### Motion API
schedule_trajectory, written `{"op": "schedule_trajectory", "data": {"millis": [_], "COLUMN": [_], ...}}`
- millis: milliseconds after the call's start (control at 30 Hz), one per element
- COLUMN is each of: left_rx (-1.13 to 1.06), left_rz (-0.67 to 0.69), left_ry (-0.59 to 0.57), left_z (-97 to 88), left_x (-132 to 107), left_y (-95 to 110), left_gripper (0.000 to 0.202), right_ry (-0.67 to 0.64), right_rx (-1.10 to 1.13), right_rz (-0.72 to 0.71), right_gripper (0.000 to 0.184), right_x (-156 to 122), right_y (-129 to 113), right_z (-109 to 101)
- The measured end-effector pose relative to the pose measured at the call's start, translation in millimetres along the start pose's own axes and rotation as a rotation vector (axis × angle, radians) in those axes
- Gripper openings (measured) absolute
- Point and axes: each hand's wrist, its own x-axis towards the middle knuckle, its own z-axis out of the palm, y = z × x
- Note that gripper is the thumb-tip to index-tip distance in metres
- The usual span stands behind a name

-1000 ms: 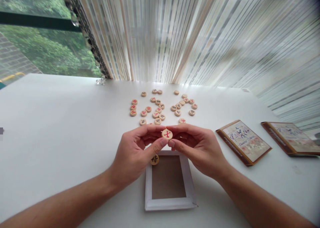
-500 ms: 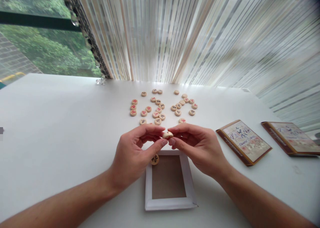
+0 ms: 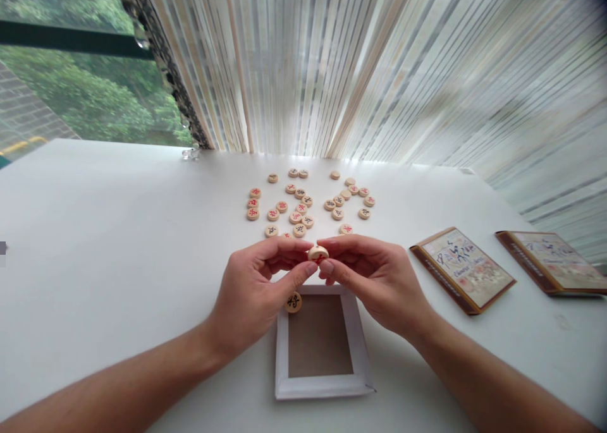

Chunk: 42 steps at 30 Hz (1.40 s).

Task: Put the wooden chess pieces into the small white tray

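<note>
Between the fingertips of both hands is a round wooden Chinese chess piece (image 3: pixel 317 253), tilted so that part of a red mark shows on its near face. My left hand (image 3: pixel 258 278) pinches it from the left and my right hand (image 3: pixel 372 278) from the right. Below them lies a shallow box tray (image 3: pixel 290 385) with white walls and a brown bottom. In its far left corner sits a chess piece with a black character (image 3: pixel 293 302), partly covered by my left thumb side.
Beyond my hands, several loose chess pieces (image 3: pixel 300 193) with red or black characters are scattered; a few show blank faces. To the right lie two printed box covers, a nearer one (image 3: pixel 462 270) and a farther one (image 3: pixel 557 262). A string curtain (image 3: pixel 294 73) hangs behind the table.
The held piece has turned between my fingertips, and more of its face with the red mark shows. Both hands stay in nearly the same place.
</note>
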Motion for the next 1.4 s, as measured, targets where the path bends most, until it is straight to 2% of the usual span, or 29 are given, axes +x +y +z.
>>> {"op": "schedule_trajectory", "data": {"millis": [167,300,400,500,700,867,1133,1400], "left_rx": [0.200,0.357,0.464,0.555,0.591,0.593,0.640,0.656], "left_rz": [0.151,0.275,0.406,0.531,0.680,0.688,0.775,0.793], "left_ry": [0.002,-0.006,-0.010,-0.021,-0.041,-0.052,-0.069,-0.086], "left_z": [-2.8,-6.0,-7.3,-8.4,-9.9,-9.5,-15.5,-17.5], "left_x": [-0.9,-0.9,-1.2,-1.3,-1.0,-0.5,1.0,-0.1], "left_y": [-3.4,-3.8,-0.2,3.7,6.3,9.6,9.5,8.4], "left_gripper": [0.014,0.016,0.015,0.018,0.023,0.028,0.030,0.031], "right_ry": [0.031,0.013,-0.051,-0.092,-0.080,-0.026,-0.028,-0.065], "right_rx": [-0.246,-0.524,-0.710,-0.827,-0.910,-1.057,-0.971,-0.969], "right_rz": [-0.152,-0.443,-0.671,-0.763,-0.845,-0.842,-0.853,-0.822], "right_gripper": [0.018,0.024,0.029,0.033,0.030,0.031,0.043,0.033], "right_x": [-3.2,-5.0,-5.6,-6.4,-9.1,-15.9,-14.2,-10.1], "right_y": [2.0,-2.4,-8.5,-12.6,-14.9,-22.9,-17.7,-11.9], "right_z": [-0.5,-1.5,-3.6,-6.8,-11.3,-12.3,-11.9,-11.7]}}
